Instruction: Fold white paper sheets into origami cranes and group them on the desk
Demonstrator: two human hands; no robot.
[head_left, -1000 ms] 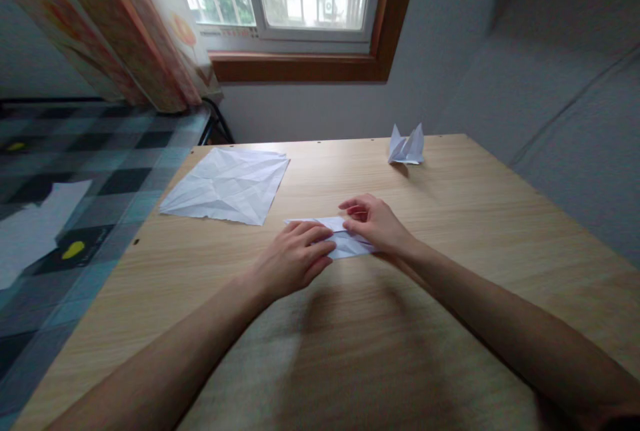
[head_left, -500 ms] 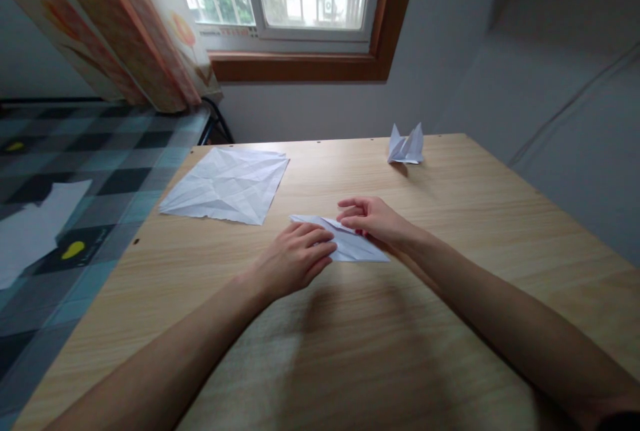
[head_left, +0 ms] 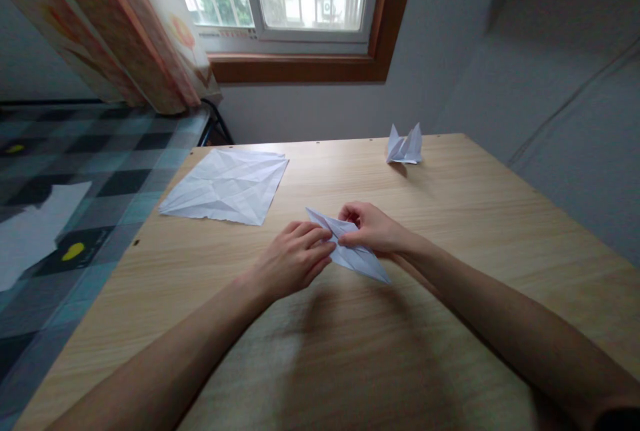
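A folded white sheet of paper (head_left: 361,260) lies slantwise on the wooden table, one pointed end toward the far left and the other toward me at the right. My right hand (head_left: 369,226) pinches its far right edge between thumb and curled fingers. From the left, my left hand (head_left: 304,254) rests on the table with its fingers stretched out and their tips on the paper's left side. Both hands hide part of the folds.
A creased, flattened paper sheet (head_left: 230,188) lies at the table's back left. Near the back right edge stands a folded paper shape (head_left: 405,146) with two upright points. Beyond the wooden table (head_left: 450,324), torn paper (head_left: 45,224) rests on a checkered bed cover (head_left: 120,171).
The folded paper has turned clockwise, its right tip swinging toward me. My right hand's fingers have closed on its edge. My left hand has barely moved.
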